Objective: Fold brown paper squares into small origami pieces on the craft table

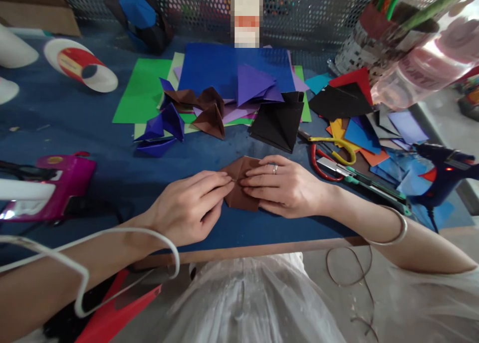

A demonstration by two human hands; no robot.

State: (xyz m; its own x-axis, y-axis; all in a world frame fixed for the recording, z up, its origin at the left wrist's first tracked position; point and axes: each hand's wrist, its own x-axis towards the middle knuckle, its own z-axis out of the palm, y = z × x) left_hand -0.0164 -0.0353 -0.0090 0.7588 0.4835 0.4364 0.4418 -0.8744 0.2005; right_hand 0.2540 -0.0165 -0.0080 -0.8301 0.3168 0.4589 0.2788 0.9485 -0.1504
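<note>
A folded piece of brown origami paper [243, 196] lies at the front of the blue table, creased along its middle. My left hand [190, 201] has its fingers closed together, with the tips on the paper's left side near the centre crease. From the other side my right hand [286, 186], wearing a ring, holds the paper, its bent fingers spread over the right half. Both thumbs are largely hidden. Just beyond stand brown folded pieces [211, 113], blue-violet folded pieces [160, 128] and a black folded piece [279, 123].
Stacked coloured sheets [138, 91] lie behind the folded pieces. To the right are scissors [348, 151], a utility knife [368, 186], paper scraps [359, 131], and a glue gun [441, 171] with its light on. A magenta device [71, 178] with cables and a tape roll [80, 66] sit left.
</note>
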